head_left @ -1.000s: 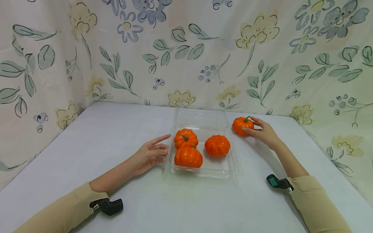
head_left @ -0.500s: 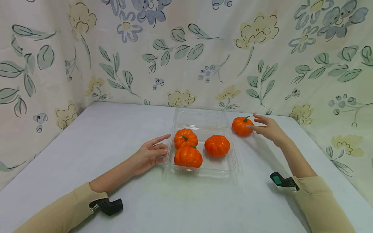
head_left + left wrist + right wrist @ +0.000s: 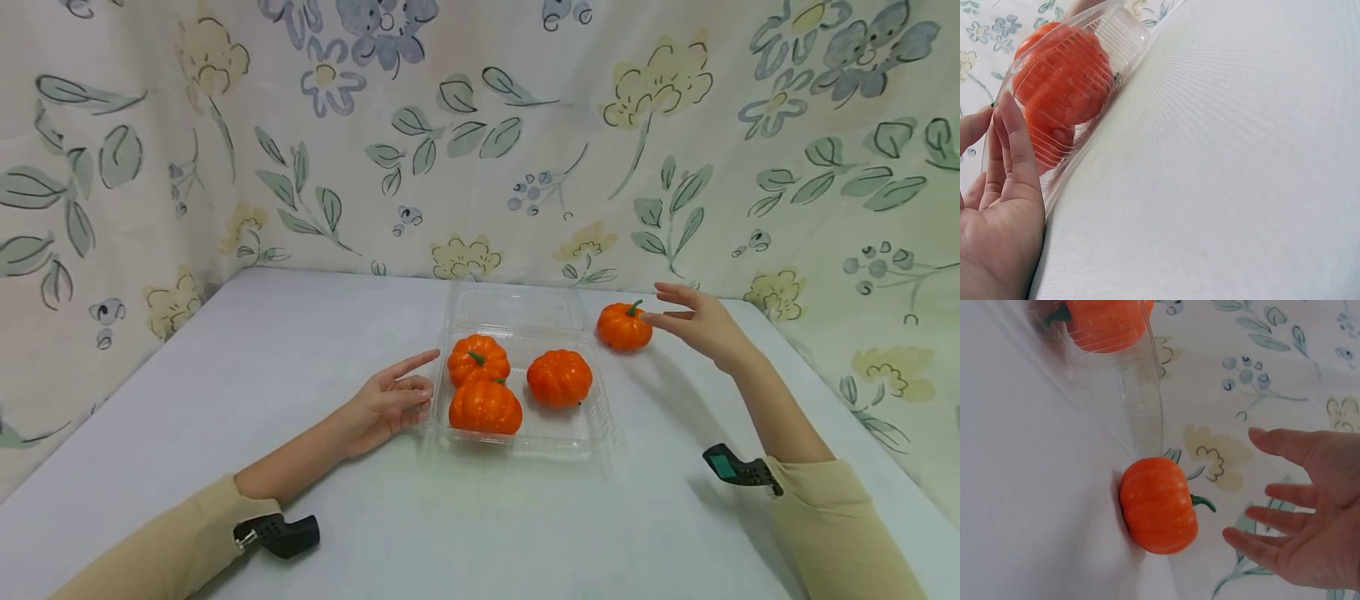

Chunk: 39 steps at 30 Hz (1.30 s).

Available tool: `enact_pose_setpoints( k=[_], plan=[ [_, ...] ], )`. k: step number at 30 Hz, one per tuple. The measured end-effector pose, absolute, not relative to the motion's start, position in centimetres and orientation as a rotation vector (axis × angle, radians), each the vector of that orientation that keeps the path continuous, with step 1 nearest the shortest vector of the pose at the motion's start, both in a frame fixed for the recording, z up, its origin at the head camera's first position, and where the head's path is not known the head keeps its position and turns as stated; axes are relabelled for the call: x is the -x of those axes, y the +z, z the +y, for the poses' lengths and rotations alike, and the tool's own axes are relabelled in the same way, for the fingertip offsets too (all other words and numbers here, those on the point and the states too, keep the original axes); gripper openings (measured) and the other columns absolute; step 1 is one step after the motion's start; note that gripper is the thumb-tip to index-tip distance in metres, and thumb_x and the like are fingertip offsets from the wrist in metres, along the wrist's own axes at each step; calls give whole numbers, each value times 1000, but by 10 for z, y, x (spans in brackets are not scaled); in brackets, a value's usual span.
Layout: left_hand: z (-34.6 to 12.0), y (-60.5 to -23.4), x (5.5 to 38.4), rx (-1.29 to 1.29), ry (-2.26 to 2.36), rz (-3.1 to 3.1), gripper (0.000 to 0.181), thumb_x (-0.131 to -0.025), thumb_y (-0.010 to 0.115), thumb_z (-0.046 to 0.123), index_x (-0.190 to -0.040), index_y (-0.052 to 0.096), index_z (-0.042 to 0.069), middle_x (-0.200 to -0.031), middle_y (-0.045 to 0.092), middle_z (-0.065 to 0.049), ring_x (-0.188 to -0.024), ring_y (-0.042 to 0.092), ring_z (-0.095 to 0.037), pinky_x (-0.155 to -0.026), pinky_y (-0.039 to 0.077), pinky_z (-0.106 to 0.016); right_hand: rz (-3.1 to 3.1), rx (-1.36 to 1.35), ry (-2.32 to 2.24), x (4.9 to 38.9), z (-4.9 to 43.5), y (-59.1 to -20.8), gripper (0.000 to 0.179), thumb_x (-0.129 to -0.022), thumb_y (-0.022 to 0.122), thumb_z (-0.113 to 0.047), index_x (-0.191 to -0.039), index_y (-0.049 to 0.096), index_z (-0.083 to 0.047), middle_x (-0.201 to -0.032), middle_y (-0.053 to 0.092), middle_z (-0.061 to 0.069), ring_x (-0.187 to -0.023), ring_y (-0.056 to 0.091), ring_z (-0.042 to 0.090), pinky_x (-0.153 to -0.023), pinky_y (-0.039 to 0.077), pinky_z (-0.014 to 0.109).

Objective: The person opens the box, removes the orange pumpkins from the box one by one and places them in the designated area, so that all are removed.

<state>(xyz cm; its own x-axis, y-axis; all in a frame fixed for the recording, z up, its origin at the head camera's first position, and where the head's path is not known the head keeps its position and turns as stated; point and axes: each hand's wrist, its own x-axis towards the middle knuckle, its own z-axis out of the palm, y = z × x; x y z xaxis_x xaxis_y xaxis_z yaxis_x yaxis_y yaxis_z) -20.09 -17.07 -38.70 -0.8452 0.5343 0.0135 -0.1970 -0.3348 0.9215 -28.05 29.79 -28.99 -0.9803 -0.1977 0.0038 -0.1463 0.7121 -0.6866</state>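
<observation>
A clear plastic clamshell box (image 3: pixel 551 427) lies with its lid folded back on the white table. Three small orange pumpkins are inside: one (image 3: pixel 491 340) at the back left, one (image 3: pixel 486 410) in front of it, and one (image 3: pixel 559 379) on the right. My left hand (image 3: pixel 384 410) rests at the box's left side, its fairly straight fingers against the clear wall in the left wrist view. Another pumpkin (image 3: pixel 624 328) with a green stem sits on the table right of the box. My right hand (image 3: pixel 701 327) hovers just right of it, fingers spread, a small gap showing in the right wrist view.
A white table (image 3: pixel 300 321) extends around the box. Behind it hangs a flower-printed cloth (image 3: pixel 450 192). Each sleeve carries a small black device, one on the left forearm (image 3: pixel 277 533) and one on the right (image 3: pixel 742 471).
My right hand has let go of the loose pumpkin and drawn back up and to the right. That pumpkin stays in place, and my left hand keeps its position by the box.
</observation>
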Motion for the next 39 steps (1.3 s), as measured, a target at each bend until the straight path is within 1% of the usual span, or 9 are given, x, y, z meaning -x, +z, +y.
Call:
enact_pose_setpoints(
  k=[8,15,19,24,28,31,33,35,39],
  plan=[
    [-171,-390,201,-430,2225,1410,71,-105,54,-3,-168,23,7,-101,67,3,-86,64,-8,-83,60,-18,2886,349,-1145,273,288,-282,80,-105,66,-32,-166,25,-1,-166,32,31,-146,39,56,-111,43,69],
    [-171,-390,202,-429,2229,1397,72,-105,56,-2,-168,22,7,-101,68,4,-87,64,-8,-84,60,-18,2929,423,-1155,267,279,-275,77,-105,67,-27,-166,27,-3,-166,33,29,-144,42,56,-108,46,69],
    [-172,-391,203,-444,2227,1387,73,-105,56,-2,-168,21,6,-101,68,4,-87,64,-8,-84,60,-18,2936,468,-1172,263,273,-271,75,-104,69,-24,-165,31,-5,-166,36,27,-143,45,54,-107,49,66],
    [-172,-392,204,-451,2211,1384,71,-107,52,-3,-169,20,7,-102,68,4,-88,65,-9,-85,61,-19,2935,587,-1161,256,265,-267,67,-103,71,-19,-161,40,-4,-160,46,25,-137,54,51,-102,55,55],
    [-172,-392,204,-438,2196,1397,70,-107,50,-4,-169,21,8,-102,67,4,-88,66,-9,-86,61,-20,2900,680,-1178,252,260,-265,62,-102,71,-15,-157,46,-4,-155,52,24,-133,58,50,-95,61,32],
    [-172,-391,204,-436,2191,1400,70,-107,50,-4,-169,20,8,-102,67,3,-89,66,-9,-87,61,-20,2880,738,-1191,250,257,-266,61,-101,72,-13,-156,48,-5,-152,55,24,-129,61,49,-88,58,17],
    [-171,-391,204,-432,2192,1398,70,-107,50,-5,-169,20,8,-102,67,3,-88,66,-9,-87,61,-20,2868,767,-1189,249,254,-267,59,-101,72,-12,-155,50,-5,-150,57,23,-128,63,48,-86,56,14],
    [-171,-391,204,-428,2192,1397,71,-107,50,-5,-169,19,8,-102,67,3,-88,66,-10,-87,61,-21,2856,793,-1184,249,251,-269,57,-100,73,-12,-153,52,-4,-147,60,23,-126,64,47,-87,57,15],
    [-172,-391,204,-423,2192,1398,70,-107,50,-5,-169,19,8,-102,67,3,-89,67,-10,-86,61,-21,2804,811,-1192,247,243,-271,54,-98,76,-10,-148,57,-3,-143,63,23,-124,66,45,-90,61,25]
  ],
)
